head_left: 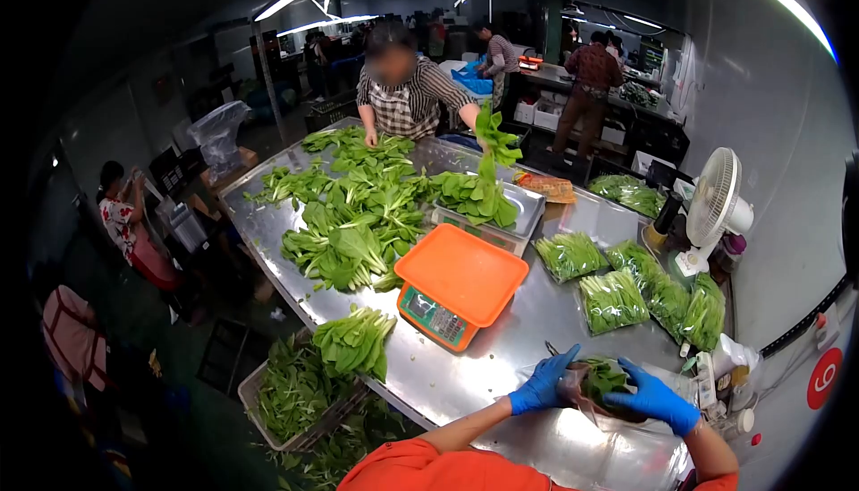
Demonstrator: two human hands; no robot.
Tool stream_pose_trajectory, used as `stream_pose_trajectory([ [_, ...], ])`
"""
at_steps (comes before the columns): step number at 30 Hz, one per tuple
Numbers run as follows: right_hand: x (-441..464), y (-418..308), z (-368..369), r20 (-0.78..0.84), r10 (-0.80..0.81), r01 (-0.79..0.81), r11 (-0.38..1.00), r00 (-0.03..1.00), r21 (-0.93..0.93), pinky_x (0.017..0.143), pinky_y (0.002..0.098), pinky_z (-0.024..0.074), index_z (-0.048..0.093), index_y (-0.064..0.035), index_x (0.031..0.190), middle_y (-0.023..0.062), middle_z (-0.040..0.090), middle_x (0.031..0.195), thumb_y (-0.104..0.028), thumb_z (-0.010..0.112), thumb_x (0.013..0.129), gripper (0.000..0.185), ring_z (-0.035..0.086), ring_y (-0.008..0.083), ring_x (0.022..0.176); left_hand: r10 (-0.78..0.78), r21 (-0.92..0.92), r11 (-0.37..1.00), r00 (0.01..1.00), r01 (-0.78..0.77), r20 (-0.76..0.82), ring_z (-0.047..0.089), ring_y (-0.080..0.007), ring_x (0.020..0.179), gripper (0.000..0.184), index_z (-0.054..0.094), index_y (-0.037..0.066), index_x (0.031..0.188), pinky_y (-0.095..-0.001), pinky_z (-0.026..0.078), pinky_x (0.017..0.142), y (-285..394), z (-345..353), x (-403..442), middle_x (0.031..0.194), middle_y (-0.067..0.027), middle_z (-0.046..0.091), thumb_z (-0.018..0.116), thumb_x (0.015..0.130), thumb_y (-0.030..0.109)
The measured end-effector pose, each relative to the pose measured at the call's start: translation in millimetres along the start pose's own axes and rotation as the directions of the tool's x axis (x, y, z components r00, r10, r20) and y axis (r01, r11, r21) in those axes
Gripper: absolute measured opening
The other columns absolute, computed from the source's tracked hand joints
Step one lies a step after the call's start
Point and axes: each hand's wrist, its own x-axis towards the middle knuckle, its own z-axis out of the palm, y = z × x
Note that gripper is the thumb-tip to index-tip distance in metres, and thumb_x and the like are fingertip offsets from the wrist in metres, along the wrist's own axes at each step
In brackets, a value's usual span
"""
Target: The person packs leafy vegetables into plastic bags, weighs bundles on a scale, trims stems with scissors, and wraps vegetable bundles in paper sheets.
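My left hand [542, 385], in a blue glove, grips the left side of a clear plastic bag [586, 401] near the table's front edge. Dark green leaves [605, 376] show inside the bag. My right hand [660, 398], also blue-gloved, is bent over the bag's right side and holds it; its fingertips lie against the leaves. Part of the bag is hidden by my hands. Just beyond my left hand lies a small dark object, too small to name. An orange digital scale [462, 274] with a bare tray stands farther off, left of my hands.
Loose leafy greens [358, 222] cover the metal table's [420, 361] left side. Filled bags of greens [614, 299] lie at right, near a white fan [716, 200]. Opposite, a person [403, 88] holds greens over another scale [528, 213]. A crate [268, 428] of greens stands below left.
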Motion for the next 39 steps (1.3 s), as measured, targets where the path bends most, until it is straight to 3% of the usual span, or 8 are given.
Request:
stream_pose_trajectory([
  [5, -26.8, -5.8, 19.6, -0.073, -0.313, 0.212, 0.78, 0.947, -0.588, 0.068, 0.0366, 0.0456, 0.06, -0.012, 0.101, 0.0106, 0.061, 0.083, -0.04, 0.065, 0.068, 0.044, 0.058, 0.0291, 0.076, 0.072, 0.228, 0.972, 0.997, -0.063, -0.03, 0.041, -0.0333, 0.108, 0.094, 0.034, 0.008, 0.124, -0.0415, 0.033, 0.091, -14.6, 18.3, 1.8, 0.121, -0.0176, 0.038, 0.08, 0.049, 0.04],
  [18, -42.3, -44.7, -5.7, -0.278, -0.572, 0.214, 0.646, 0.771, -0.733, 0.053, 0.037, 0.0413, 0.06, -0.0085, 0.079, 0.0104, 0.055, 0.066, -0.009, 0.058, 0.067, 0.012, 0.054, 0.0296, 0.061, 0.434, -0.007, 0.9, 0.9, -0.435, -0.042, 0.048, -0.0284, 0.09, 0.051, 0.051, 0.007, 0.107, -0.0354, 0.039, 0.075, 64.7, -5.4, 51.6, 0.099, -0.01, 0.05, 0.073, 0.063, 0.019],
  [22, -49.7, -39.3, -1.3, -0.227, -0.618, 0.298, 0.627, 0.753, -0.72, 0.051, 0.0364, 0.0412, 0.061, -0.0098, 0.077, 0.0095, 0.055, 0.066, -0.014, 0.06, 0.067, 0.011, 0.055, 0.0292, 0.06, 0.348, -0.306, 0.87, 0.921, -0.388, -0.176, 0.048, -0.0252, 0.096, 0.048, 0.05, 0.006, 0.107, -0.037, 0.039, 0.079, 90.9, -5.5, 35.8, 0.102, -0.0077, 0.05, 0.071, 0.065, 0.012],
  [24, -8.5, 5.5, 11.6, -0.148, -0.376, 0.17, 0.69, 0.915, -0.703, 0.051, 0.0361, 0.0415, 0.062, -0.0116, 0.077, 0.0089, 0.055, 0.066, -0.016, 0.059, 0.068, 0.01, 0.056, 0.0281, 0.061, -0.116, -0.414, 0.879, 0.949, 0.235, 0.292, 0.047, -0.0269, 0.095, 0.052, 0.049, 0.006, 0.108, -0.0368, 0.039, 0.08, 42.6, 19.5, 32.4, 0.103, -0.0102, 0.049, 0.074, 0.064, 0.016],
  [28, -55.3, -30.9, 13.8, -0.173, -0.525, 0.236, 0.621, 0.834, -0.747, 0.049, 0.0386, 0.0419, 0.059, -0.0077, 0.071, 0.0148, 0.056, 0.065, -0.021, 0.057, 0.071, 0.014, 0.055, 0.0316, 0.057, 0.378, -0.135, 0.914, 0.924, -0.383, -0.064, 0.052, -0.0199, 0.081, 0.039, 0.051, 0.004, 0.103, -0.0304, 0.042, 0.074, 72.1, 8.5, 17.4, 0.089, -0.0093, 0.054, 0.068, 0.07, 0.014],
  [33, -11.1, 31.3, 13.5, -0.237, -0.459, 0.201, 0.719, 0.856, -0.666, 0.047, 0.0372, 0.0401, 0.06, -0.0116, 0.072, 0.0095, 0.055, 0.063, -0.017, 0.059, 0.069, 0.006, 0.056, 0.028, 0.057, -0.067, -0.529, 0.813, 0.941, 0.244, 0.332, 0.051, -0.0239, 0.093, 0.042, 0.049, 0.004, 0.109, -0.0315, 0.041, 0.079, 26.0, 27.4, 25.0, 0.102, -0.0114, 0.051, 0.066, 0.072, 0.015],
  [37, -75.2, -39.4, 10.6, -0.272, -0.54, 0.209, 0.667, 0.796, -0.715, 0.05, 0.0388, 0.0416, 0.06, -0.0078, 0.07, 0.0155, 0.055, 0.064, -0.021, 0.057, 0.071, 0.014, 0.055, 0.0326, 0.058, 0.377, -0.121, 0.92, 0.926, -0.373, 0.017, 0.053, -0.0141, 0.084, 0.028, 0.053, 0.004, 0.102, -0.0296, 0.044, 0.073, 83.1, 1.2, 25.2, 0.094, -0.0074, 0.058, 0.06, 0.075, 0.011],
  [39, -36.8, -1.3, 6.9, -0.292, -0.536, 0.205, 0.684, 0.792, -0.7, 0.049, 0.038, 0.0412, 0.06, -0.0095, 0.071, 0.0129, 0.055, 0.063, -0.021, 0.058, 0.07, 0.011, 0.055, 0.0305, 0.058, 0.117, -0.295, 0.954, 0.968, -0.049, 0.22, 0.051, -0.0157, 0.088, 0.031, 0.053, 0.006, 0.102, -0.0307, 0.042, 0.075, 36.7, 18.4, 51.8, 0.101, -0.0067, 0.056, 0.062, 0.073, 0.011],
])
